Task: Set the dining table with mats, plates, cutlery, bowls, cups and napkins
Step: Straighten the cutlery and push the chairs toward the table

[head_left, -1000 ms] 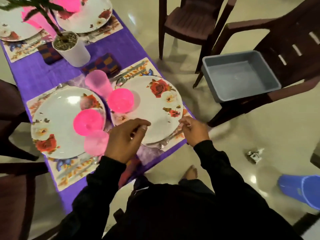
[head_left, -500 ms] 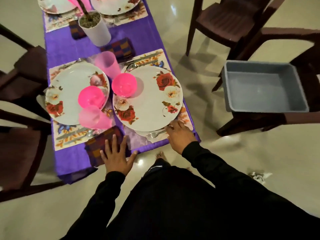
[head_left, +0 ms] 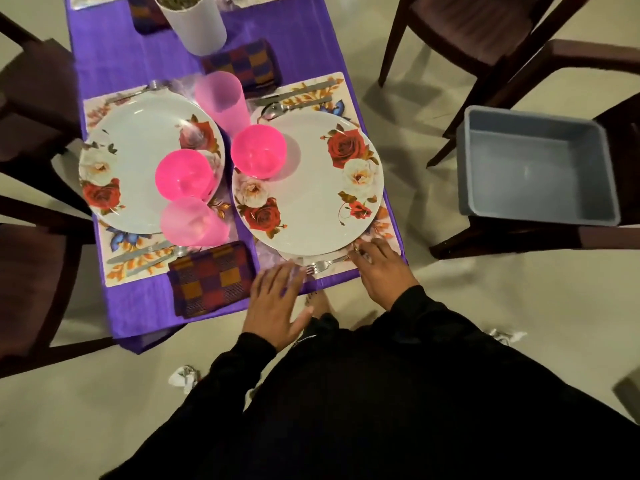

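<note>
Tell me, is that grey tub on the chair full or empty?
Empty. The grey tub sits on a dark chair beside the table, and its bare floor and inner walls are visible with nothing inside.

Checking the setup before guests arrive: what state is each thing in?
Right plate: on mat, bowl on it.
Right bowl: upright, empty.
Fork: flat by the plate.
Near napkin: folded, flat.
Tub: empty, on chair.
Left hand: open.
Right hand: fingers on fork handle.
</note>
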